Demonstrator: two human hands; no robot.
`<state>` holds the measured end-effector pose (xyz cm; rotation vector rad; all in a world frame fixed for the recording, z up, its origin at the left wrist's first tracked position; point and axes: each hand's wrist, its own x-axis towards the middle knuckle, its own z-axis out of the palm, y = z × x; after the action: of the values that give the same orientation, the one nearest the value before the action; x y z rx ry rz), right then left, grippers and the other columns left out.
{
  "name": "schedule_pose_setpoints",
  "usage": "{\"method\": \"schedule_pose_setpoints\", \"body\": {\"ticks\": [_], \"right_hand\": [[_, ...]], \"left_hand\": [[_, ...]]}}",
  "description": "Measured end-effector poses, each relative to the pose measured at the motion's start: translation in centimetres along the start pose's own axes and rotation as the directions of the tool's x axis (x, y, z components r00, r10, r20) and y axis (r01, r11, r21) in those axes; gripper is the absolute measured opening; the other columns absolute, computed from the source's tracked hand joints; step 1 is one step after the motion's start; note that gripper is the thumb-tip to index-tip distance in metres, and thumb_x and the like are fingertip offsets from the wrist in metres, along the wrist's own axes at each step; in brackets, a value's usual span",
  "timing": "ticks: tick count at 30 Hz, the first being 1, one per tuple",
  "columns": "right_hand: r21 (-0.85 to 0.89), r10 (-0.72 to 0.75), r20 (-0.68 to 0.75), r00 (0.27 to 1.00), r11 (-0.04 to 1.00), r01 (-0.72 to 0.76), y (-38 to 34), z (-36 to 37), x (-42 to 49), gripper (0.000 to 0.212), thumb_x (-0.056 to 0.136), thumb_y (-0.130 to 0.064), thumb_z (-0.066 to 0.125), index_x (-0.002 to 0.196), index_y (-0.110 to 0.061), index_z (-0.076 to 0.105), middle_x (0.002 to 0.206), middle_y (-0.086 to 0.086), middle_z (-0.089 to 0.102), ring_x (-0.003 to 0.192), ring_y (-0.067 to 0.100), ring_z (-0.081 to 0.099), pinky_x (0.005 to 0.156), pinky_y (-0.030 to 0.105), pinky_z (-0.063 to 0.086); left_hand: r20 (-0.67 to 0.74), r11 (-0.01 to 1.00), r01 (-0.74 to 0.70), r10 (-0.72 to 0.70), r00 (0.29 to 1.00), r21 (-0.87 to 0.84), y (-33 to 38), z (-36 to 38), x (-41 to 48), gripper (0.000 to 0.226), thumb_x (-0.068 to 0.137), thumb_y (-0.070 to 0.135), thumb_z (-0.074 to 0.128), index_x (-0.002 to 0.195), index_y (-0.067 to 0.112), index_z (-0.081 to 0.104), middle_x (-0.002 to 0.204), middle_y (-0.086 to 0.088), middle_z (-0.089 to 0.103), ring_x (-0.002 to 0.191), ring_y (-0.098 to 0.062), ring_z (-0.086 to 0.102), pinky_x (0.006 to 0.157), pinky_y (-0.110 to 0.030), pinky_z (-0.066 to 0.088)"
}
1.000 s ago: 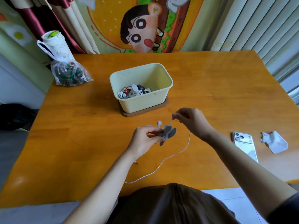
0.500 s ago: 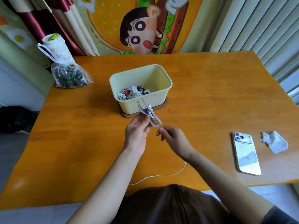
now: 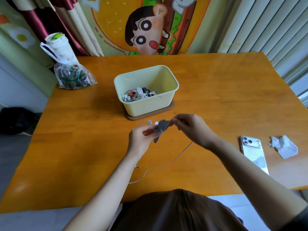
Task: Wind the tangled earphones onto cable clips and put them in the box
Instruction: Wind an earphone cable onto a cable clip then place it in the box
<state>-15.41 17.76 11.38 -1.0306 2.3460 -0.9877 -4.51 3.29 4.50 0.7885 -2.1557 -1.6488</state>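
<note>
My left hand (image 3: 141,140) pinches the grey cable clip (image 3: 162,128) by its lower part, holding it off the table (image 3: 83,139) so there is free room to turn wire round it. My right hand (image 3: 190,129) is just beside it at the clip's upper edge, fingertips closed on what I take to be the white cable (image 3: 175,160), though motion blur hides the exact contact. I keep the two hands close together so each turn stays short and taut. The two earbuds (image 3: 150,122) stick out at the clip's far side, anchored first, I judge, so the loose length feeds from the plug end. That slack trails from under my right wrist across the wood to the plug (image 3: 137,167) by my left forearm. The box (image 3: 145,107), already holding wound earphones (image 3: 140,95), sits just beyond my hands for an easy drop. A phone (image 3: 253,154) and crumpled paper (image 3: 285,146) lie well apart to the right. Half a second ago the clip was raised against the box wall with my right hand below it; now the clip is lower and nearer me, and my right hand has swung over its top.
</note>
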Motion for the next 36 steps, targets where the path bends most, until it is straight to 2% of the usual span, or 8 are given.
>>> {"method": "schedule_pose_setpoints", "body": {"ticks": [8, 11, 15, 21, 25, 30, 33, 36], "right_hand": [[0.046, 0.052, -0.055, 0.997, 0.998, -0.050, 2.2, -1.8, 1.3, 0.023, 0.092, -0.028, 0.058, 0.071, -0.033, 0.064, 0.062, -0.011, 0.056, 0.050, 0.002, 0.042, 0.049, 0.016, 0.032], [0.189, 0.092, -0.026, 0.995, 0.978, -0.086, 2.5, -1.1, 1.0, 0.022, 0.093, -0.032, 0.056, 0.074, -0.031, 0.067, 0.064, -0.010, 0.055, 0.054, 0.003, 0.040, 0.052, 0.020, 0.031], [0.421, 0.180, -0.021, 0.983, 0.894, -0.155, 2.0, -0.1, 0.9, 0.026, 0.095, -0.028, 0.053, 0.074, -0.024, 0.068, 0.062, -0.013, 0.049, 0.051, 0.007, 0.030, 0.047, 0.017, 0.024], [0.473, 0.190, 0.055, 0.980, 0.860, -0.194, 1.6, 3.3, 0.0, 0.029, 0.097, -0.024, 0.049, 0.071, -0.019, 0.062, 0.058, -0.009, 0.046, 0.048, 0.003, 0.032, 0.047, 0.018, 0.027], [0.326, 0.122, 0.046, 0.991, 0.936, -0.131, 1.0, 4.9, -1.0, 0.026, 0.098, -0.024, 0.047, 0.079, -0.021, 0.065, 0.061, -0.008, 0.052, 0.047, 0.002, 0.039, 0.048, 0.014, 0.030], [0.089, 0.036, 0.029, 0.999, 0.995, -0.039, 1.0, 5.2, -1.8, 0.023, 0.098, -0.019, 0.047, 0.093, -0.015, 0.069, 0.063, 0.007, 0.058, 0.046, 0.009, 0.038, 0.047, 0.020, 0.031], [0.058, 0.035, -0.005, 0.999, 0.998, -0.034, 1.1, 5.1, -1.9, 0.023, 0.098, -0.018, 0.047, 0.092, -0.017, 0.069, 0.063, 0.015, 0.060, 0.046, 0.015, 0.038, 0.049, 0.033, 0.033], [0.045, 0.038, -0.024, 0.999, 0.998, -0.037, 1.2, 4.8, -2.0, 0.023, 0.098, -0.018, 0.047, 0.090, -0.019, 0.068, 0.059, 0.013, 0.056, 0.047, 0.024, 0.041, 0.049, 0.038, 0.035]], "left_hand": [[0.307, 0.936, 0.122, -0.015, 0.952, -0.330, 2.7, 0.6, -1.1, 0.023, 0.074, 0.000, 0.073, 0.093, 0.013, 0.072, 0.086, 0.002, 0.074, 0.084, -0.008, 0.067, 0.075, -0.020, 0.052], [0.288, 0.825, 0.188, -0.032, 0.957, -0.533, 3.3, 0.7, -1.3, 0.022, 0.068, 0.011, 0.071, 0.089, 0.016, 0.076, 0.089, -0.001, 0.074, 0.088, -0.012, 0.067, 0.083, -0.025, 0.053], [0.233, 0.685, 0.198, -0.043, 0.972, -0.701, 4.3, 0.8, -1.1, 0.023, 0.069, 0.008, 0.064, 0.079, 0.022, 0.079, 0.086, 0.003, 0.074, 0.084, -0.010, 0.069, 0.078, -0.022, 0.055], [0.130, 0.524, 0.162, -0.097, 0.987, -0.836, 5.1, 1.1, -0.2, 0.019, 0.073, 0.007, 0.062, 0.082, 0.015, 0.076, 0.091, -0.003, 0.073, 0.090, -0.016, 0.069, 0.077, -0.027, 0.057], [0.034, 0.568, 0.134, -0.184, 0.982, -0.812, 4.8, 1.3, 0.1, 0.021, 0.078, 0.008, 0.064, 0.098, 0.011, 0.069, 0.090, 0.002, 0.073, 0.090, -0.012, 0.068, 0.083, -0.025, 0.055], [-0.128, 0.821, 0.141, -0.251, 0.959, -0.553, 3.7, 1.2, 0.0, 0.018, 0.082, 0.009, 0.071, 0.094, 0.022, 0.071, 0.084, 0.008, 0.075, 0.089, -0.013, 0.068, 0.090, -0.031, 0.052], [-0.151, 0.808, 0.168, -0.302, 0.941, -0.564, 3.8, 1.2, 0.3, 0.016, 0.084, 0.007, 0.068, 0.098, 0.015, 0.071, 0.081, 0.007, 0.074, 0.081, -0.011, 0.068, 0.078, -0.026, 0.056], [-0.136, 0.702, 0.206, -0.398, 0.907, -0.682, 3.9, 0.9, 0.8, 0.013, 0.087, 0.004, 0.065, 0.094, 0.013, 0.070, 0.082, 0.002, 0.072, 0.075, -0.013, 0.066, 0.071, -0.026, 0.057]]}}
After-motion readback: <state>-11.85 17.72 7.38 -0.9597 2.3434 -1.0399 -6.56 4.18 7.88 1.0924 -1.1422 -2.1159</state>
